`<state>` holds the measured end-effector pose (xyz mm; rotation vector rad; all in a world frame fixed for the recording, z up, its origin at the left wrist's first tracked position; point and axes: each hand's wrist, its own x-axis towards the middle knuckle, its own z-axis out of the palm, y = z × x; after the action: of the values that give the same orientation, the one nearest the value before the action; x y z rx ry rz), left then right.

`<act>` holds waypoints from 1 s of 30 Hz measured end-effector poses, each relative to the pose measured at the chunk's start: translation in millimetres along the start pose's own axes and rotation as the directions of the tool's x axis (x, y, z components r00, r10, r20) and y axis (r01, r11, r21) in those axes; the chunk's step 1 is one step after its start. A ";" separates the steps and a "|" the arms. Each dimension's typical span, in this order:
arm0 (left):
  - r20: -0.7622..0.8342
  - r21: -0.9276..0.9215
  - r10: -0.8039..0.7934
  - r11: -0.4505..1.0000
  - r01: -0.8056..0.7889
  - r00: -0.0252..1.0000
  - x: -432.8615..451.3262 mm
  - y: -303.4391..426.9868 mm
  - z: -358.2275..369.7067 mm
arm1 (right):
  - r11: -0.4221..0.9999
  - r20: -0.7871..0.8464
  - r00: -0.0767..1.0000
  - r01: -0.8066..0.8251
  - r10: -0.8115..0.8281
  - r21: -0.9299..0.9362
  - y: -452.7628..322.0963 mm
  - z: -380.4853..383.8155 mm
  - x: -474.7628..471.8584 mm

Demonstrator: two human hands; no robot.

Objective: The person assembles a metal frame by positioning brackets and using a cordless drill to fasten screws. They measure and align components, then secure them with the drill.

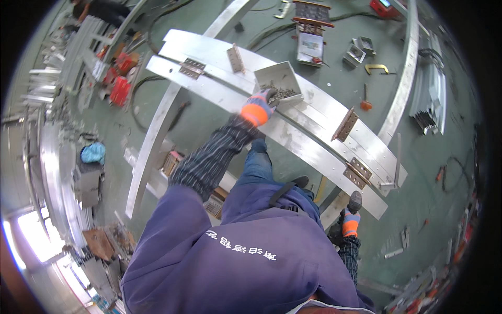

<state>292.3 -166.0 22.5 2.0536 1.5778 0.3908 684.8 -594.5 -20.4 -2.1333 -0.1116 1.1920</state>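
Note:
My left hand (257, 108), in a grey and orange glove, is at the near corner of an open pale box (276, 74) of small screws (283, 92). Its fingertips are partly hidden, so any screw in them cannot be made out. Low on the right, my gloved right hand (350, 224) grips a dark power tool (355, 202), apparently a cordless drill. Two aluminium profiles (313, 151) lie side by side with a narrow gap. A left hinge (192, 68) and a right hinge (357, 173) span that gap. Two more hinges, one folded (345, 124) and another (235, 59), rest on the farther profile.
Metal beams (151, 153) support the profiles. On the green floor lie a yellow clamp (376, 69), an orange-headed tool (366, 103), small metal boxes (354, 55) and cables (270, 33). Profile stacks (429, 90) stand right. Another person (104, 13) is at upper left.

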 end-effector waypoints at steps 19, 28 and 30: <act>0.530 0.169 0.146 0.947 -0.273 0.835 122.7 -20.8 56.6 | 0.869 -0.025 0.910 0.386 -0.413 -0.311 -83.9 184.6 -160.5; 0.217 -0.428 -0.096 0.885 0.183 0.971 70.5 -12.2 -0.8 | 0.811 0.317 0.825 0.543 -0.467 -0.218 -162.8 203.5 -112.2; 0.119 -0.564 -0.105 0.811 0.154 0.987 39.8 -35.9 -9.6 | 0.795 0.378 0.782 0.584 -0.495 -0.166 -183.5 213.5 -112.0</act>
<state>269.5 -119.0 7.1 1.4691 1.3299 0.6336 497.9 -386.2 95.8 -1.9012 -1.0322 1.1886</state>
